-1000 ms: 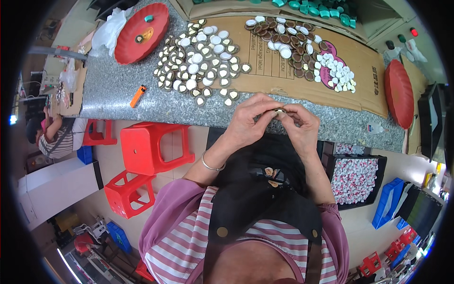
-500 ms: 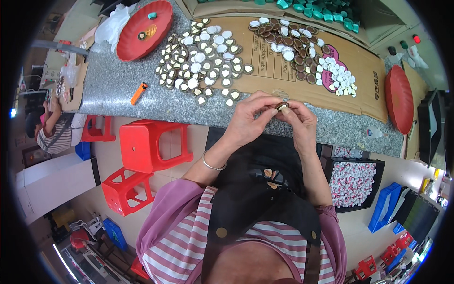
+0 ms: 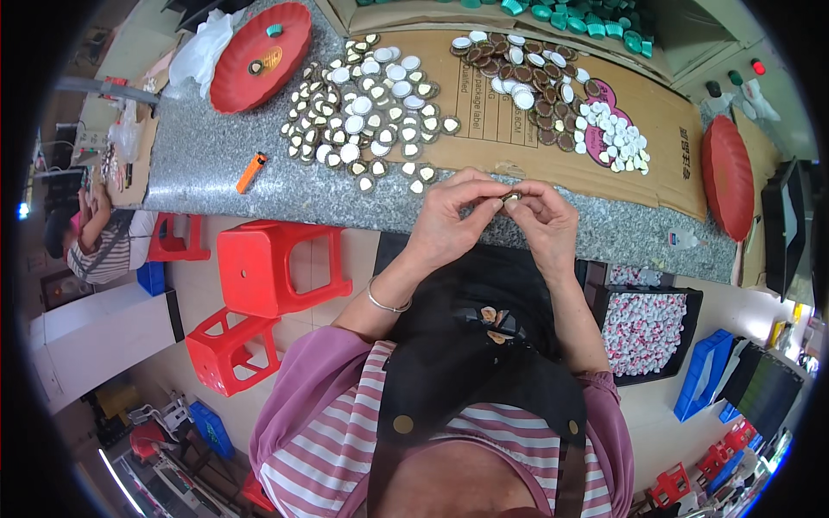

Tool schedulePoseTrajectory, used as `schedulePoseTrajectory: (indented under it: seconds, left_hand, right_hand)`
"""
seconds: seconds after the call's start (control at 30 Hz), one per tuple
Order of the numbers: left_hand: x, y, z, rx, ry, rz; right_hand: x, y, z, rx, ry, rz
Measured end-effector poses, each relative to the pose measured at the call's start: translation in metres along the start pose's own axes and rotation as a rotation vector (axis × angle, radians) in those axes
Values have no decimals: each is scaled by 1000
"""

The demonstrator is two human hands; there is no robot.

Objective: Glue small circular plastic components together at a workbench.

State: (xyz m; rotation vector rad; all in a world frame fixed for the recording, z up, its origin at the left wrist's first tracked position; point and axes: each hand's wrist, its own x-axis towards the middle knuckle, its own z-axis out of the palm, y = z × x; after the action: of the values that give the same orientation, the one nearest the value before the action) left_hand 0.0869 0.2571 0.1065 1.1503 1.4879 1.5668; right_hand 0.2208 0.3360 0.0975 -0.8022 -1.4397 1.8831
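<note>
Just over the counter's front edge, my two hands meet around a small round brown piece with a pale patch (image 3: pixel 512 198). My left hand (image 3: pixel 447 220) pinches one side of it between thumb and forefinger. Thumb and fingers of my right hand (image 3: pixel 548 226) close on the other side, hiding much of the piece. Beyond my left hand spreads a heap of dark round pieces with cream centres (image 3: pixel 380 134), white discs among them. Farther right lie brown fluted discs (image 3: pixel 546 105), and nearer them a cluster of small white pieces (image 3: pixel 615 138).
Cardboard (image 3: pixel 484 129) covers part of the grey speckled counter (image 3: pixel 203 164). Red scalloped trays stand at left (image 3: pixel 226 86) and right (image 3: pixel 725 177). An orange lighter (image 3: pixel 251 173) lies left. Red stools (image 3: pixel 259 268) and a black crate (image 3: pixel 686 345) flank me. Another person (image 3: pixel 99 233) sits far left.
Both hands keep their hold on the small brown piece. My fingers have shifted slightly around it, and less of its rim shows now.
</note>
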Motion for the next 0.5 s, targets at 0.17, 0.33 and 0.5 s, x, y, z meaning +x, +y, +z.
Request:
schedulePoseTrajectory:
  seconds: [0.17,0.33,0.5]
  left_hand:
    - [-2,7,3,93,2,45]
    - [-1,-3,5,-227,63,-40]
    - [1,-7,3,-469,38,-144]
  right_hand:
    - [1,0,4,108,-20,-43]
    - [2,-5,11,192,23,-35]
    - [0,-3,5,132,13,-45]
